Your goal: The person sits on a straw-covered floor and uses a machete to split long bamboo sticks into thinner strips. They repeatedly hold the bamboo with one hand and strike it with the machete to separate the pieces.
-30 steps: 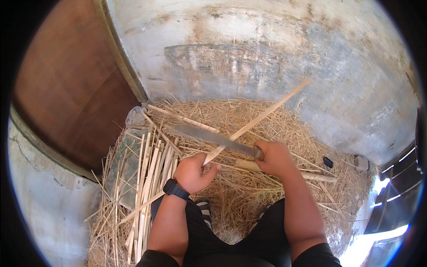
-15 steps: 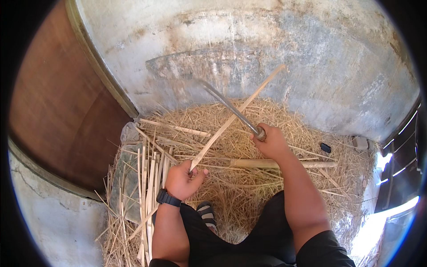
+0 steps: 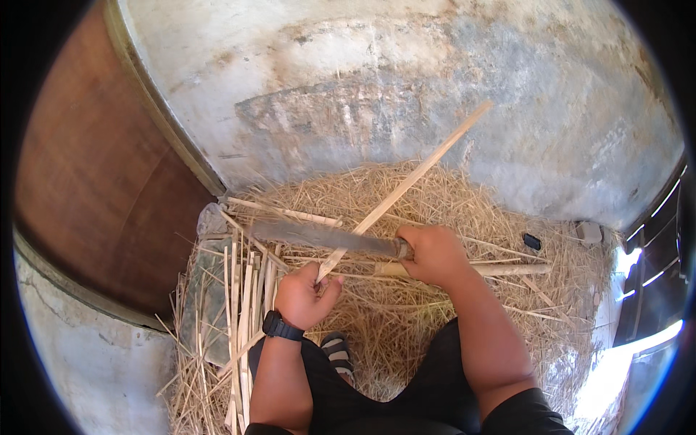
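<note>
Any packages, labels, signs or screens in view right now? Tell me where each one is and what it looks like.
No packages, labels or signs show.
Wristwatch: on the left wrist, black strap and case; whether it has a screen cannot be told.
Small dark object: on the straw right of the right hand, flat, rounded, black; too small to identify.

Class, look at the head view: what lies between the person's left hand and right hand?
In the head view, the left hand grips a long bamboo strip. Between it and the right hand runs the flat blade of the knife, crossing that strip, with straw beneath.
</note>
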Motion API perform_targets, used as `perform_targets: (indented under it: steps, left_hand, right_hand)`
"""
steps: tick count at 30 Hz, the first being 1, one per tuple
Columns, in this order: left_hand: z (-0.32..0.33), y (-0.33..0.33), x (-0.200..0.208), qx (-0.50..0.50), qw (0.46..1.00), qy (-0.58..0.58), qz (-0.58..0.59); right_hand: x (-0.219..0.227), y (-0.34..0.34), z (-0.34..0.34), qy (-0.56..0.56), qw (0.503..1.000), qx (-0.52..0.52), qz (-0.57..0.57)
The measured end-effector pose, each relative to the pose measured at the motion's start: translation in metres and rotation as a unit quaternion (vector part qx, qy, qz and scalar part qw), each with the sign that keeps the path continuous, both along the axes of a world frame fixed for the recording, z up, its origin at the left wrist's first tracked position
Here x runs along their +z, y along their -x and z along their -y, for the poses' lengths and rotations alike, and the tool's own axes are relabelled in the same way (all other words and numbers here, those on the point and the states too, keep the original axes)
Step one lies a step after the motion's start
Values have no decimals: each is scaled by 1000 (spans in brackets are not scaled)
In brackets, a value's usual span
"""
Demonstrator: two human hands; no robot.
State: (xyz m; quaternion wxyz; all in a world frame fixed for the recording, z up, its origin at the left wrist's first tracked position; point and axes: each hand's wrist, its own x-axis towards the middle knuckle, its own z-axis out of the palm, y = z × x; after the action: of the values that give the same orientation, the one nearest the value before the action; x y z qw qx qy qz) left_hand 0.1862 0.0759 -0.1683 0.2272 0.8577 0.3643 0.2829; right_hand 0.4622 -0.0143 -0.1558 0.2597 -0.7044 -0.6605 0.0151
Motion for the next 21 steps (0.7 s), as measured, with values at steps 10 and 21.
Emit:
perform_targets:
  steps: [10, 21]
  left_hand:
    - [-2, 4, -3, -6, 998, 58, 5]
    - [-2, 6, 2, 19, 1000, 17, 4]
  right_hand:
    - [-13, 4, -7, 40, 999, 29, -7]
    - [4, 13, -7, 66, 997, -17, 20]
